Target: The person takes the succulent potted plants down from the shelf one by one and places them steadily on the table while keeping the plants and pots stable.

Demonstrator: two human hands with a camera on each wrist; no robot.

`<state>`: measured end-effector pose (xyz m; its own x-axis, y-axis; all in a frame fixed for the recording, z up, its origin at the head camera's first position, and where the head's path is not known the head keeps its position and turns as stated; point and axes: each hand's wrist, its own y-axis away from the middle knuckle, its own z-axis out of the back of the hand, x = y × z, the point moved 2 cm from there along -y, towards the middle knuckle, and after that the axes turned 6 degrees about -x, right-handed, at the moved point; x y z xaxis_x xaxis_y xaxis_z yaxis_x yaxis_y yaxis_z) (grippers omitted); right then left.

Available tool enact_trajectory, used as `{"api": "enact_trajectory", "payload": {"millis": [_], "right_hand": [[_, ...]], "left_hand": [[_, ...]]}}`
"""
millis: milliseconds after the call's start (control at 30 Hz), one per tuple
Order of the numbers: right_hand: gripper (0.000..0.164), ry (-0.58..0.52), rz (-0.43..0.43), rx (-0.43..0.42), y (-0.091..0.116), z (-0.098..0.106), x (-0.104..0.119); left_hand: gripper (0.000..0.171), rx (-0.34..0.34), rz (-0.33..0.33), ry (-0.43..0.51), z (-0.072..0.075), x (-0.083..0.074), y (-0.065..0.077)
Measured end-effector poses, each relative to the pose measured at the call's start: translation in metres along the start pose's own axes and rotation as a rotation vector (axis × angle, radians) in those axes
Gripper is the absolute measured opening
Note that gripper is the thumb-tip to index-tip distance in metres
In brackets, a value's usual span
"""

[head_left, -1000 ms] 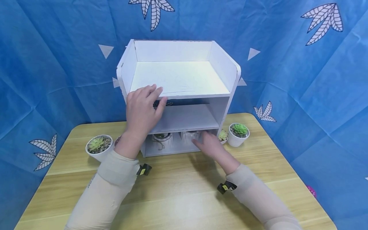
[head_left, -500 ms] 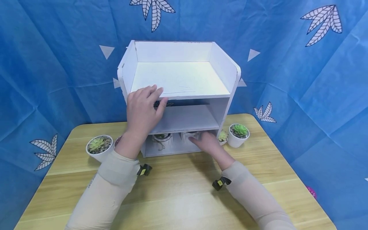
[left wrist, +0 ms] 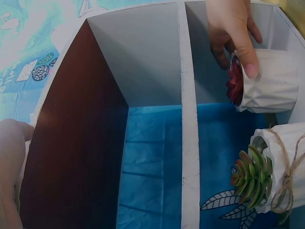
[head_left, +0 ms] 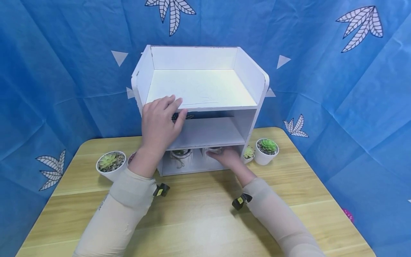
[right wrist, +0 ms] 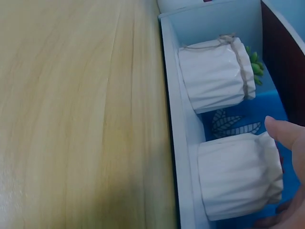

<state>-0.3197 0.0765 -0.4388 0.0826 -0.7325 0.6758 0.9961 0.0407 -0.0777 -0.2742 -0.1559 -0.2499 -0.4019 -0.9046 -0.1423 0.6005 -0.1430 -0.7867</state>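
Observation:
In the head view my left hand [head_left: 160, 121] rests at the left front edge of the top board of a white shelf unit [head_left: 202, 89], fingers relaxed. My right hand [head_left: 229, 157] reaches into the lower compartment. It holds a white ribbed pot [left wrist: 274, 86] with a red succulent [left wrist: 235, 83] near the rim, thumb on the near side and fingers around the far side. Beside it stands another white pot [right wrist: 212, 74] with twine around its neck and a green succulent [left wrist: 252, 176]. The right fingers are partly hidden behind the pot.
On the wooden table [head_left: 192, 214], a white pot with a pale green succulent [head_left: 110, 162] stands left of the unit. To the right are a bright green succulent [head_left: 267, 146] and a partly hidden yellowish one [head_left: 248, 152]. A blue patterned cloth [head_left: 80, 53] hangs behind.
My right hand and forearm have shifted left, and the thumb now covers more of the pot in the lower compartment. The left hand has stayed where it was.

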Motion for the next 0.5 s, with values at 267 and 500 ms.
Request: {"api": "enact_trajectory", "payload": {"millis": [267,500], "right_hand": [[0.085,-0.149,0.003,-0.015,-0.005,-0.005,0.0],[0.082,-0.178,-0.001,0.008,-0.013,-0.012,-0.005]], "left_hand": [[0.047,-0.002,0.0,-0.002,0.0,0.001,0.0],[0.047,-0.01,-0.005,0.0,-0.001,0.001,0.001]]}}
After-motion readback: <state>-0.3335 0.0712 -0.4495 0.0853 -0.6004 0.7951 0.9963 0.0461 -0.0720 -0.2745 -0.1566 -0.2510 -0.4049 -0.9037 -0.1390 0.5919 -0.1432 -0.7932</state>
